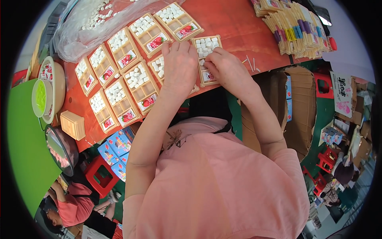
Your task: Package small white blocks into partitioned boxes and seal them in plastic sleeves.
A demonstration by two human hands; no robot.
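My right hand (230,72) reaches over the rightmost beige tray (204,75), fingers closed in a pinch at a small white piece (202,62). Its far compartment holds more white, marshmallow-like pieces (206,44), and a card with a red strawberry picture (209,75) lies in the near one. My left hand (180,65) lies palm down over the tray beside it, fingers bent and slightly apart, their tips partly hidden. That neighbouring tray (150,63) is mostly covered by my left hand and wrist; white pieces show at its far end.
Several similar trays (141,85) stand in rows on the red table (234,28). A plastic bag (73,40) of white pieces lies at far left, near bowls (59,85) and stacked beige trays (73,124). Bundled wooden sticks (296,32) sit far right; a cardboard box (300,115) stands below.
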